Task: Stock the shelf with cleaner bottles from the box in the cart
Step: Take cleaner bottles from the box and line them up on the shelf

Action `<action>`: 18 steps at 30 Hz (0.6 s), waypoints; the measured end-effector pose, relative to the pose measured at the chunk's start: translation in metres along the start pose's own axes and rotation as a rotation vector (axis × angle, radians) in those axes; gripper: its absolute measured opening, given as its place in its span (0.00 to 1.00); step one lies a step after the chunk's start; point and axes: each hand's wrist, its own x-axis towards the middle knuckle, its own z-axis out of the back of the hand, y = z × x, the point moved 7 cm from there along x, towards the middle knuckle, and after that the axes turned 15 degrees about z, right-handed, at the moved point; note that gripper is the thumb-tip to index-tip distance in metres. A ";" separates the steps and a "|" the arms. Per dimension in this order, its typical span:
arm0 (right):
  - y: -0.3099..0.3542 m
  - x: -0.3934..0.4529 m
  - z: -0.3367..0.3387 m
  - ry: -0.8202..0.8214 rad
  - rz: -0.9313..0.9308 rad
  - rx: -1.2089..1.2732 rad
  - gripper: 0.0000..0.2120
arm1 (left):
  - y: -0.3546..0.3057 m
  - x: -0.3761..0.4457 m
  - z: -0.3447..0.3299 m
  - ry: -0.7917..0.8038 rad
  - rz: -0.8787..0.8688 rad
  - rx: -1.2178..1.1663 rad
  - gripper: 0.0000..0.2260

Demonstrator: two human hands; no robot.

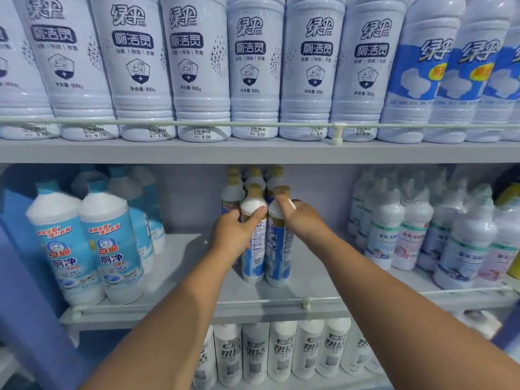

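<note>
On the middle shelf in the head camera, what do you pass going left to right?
Light-blue-capped bottles → bare shelf → left hand on a tan-capped bottle → right hand on its neighbour → shrink-wrapped white bottles.

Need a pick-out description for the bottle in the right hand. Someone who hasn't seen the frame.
Start at the middle shelf, in the bare stretch between the light-blue bottles on the left and the shrink-wrapped ones on the right. A small cluster of tan-capped bottles stands there. The right hand holds the front right bottle, blue-labelled, beside the left hand's bottle.
</note>
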 end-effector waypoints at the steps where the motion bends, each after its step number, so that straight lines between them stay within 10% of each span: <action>1: -0.006 -0.003 -0.006 -0.017 0.025 0.052 0.39 | 0.004 0.000 0.000 -0.027 -0.014 0.049 0.25; 9: -0.063 -0.055 -0.052 -0.058 0.211 0.088 0.21 | 0.060 -0.011 -0.023 -0.074 -0.090 0.157 0.32; 18: -0.080 -0.059 -0.061 -0.059 0.223 0.015 0.29 | 0.092 -0.020 -0.046 0.086 0.004 -0.055 0.38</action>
